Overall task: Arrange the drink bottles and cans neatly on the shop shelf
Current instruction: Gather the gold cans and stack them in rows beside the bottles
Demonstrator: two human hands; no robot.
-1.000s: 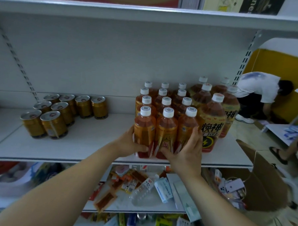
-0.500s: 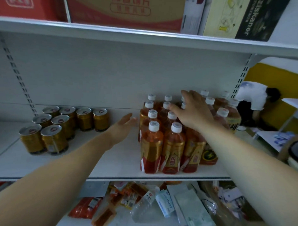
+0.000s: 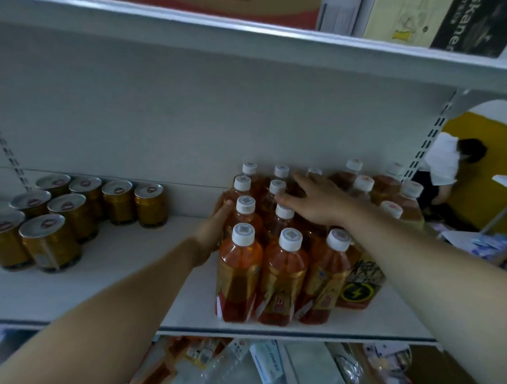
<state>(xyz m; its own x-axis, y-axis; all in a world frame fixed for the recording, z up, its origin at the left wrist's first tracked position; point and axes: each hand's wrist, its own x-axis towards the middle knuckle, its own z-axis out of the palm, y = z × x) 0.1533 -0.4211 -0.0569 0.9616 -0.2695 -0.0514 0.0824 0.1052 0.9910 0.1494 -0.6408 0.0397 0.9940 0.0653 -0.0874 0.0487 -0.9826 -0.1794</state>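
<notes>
Subject: amber clear-plastic drink bottles (image 3: pixel 283 268) with white ribbed screw caps, upright in a tight block of rows, centre-right of the frame, on the white painted metal shelf (image 3: pixel 126 285).
Neighbours: larger brown bottles with black-and-yellow lightning labels (image 3: pixel 361 286) stand against the block's right side. Gold metal cans with silver lids (image 3: pixel 49 241) cluster at the left of the frame, well apart from the block.
Left hand (image 3: pixel 212 233): laid against the left flank of the block at the middle rows. Its fingers run behind the bottles, so whether they curl round one cannot be told.
Right hand (image 3: pixel 318 202): fingers straight and spread over the caps of the rear rows, gripping nothing.
Step, judged: squaring the block into even rows.
Handling, judged: the bottles look full, so heavy for their size and steady on flat bases. They are tall and narrow, and a push near the caps could topple several in a chain. The thin walls will give a little, and the glossy sleeve labels look slippery.
Hold, judged: press a flat palm low on the flank to slide the whole block. Take a single bottle round the body below the shoulder, not by the cap.
Surfaces: the shelf is smooth and matt, so the bases should slide readily. The cans are rigid and smooth-sided.
</notes>
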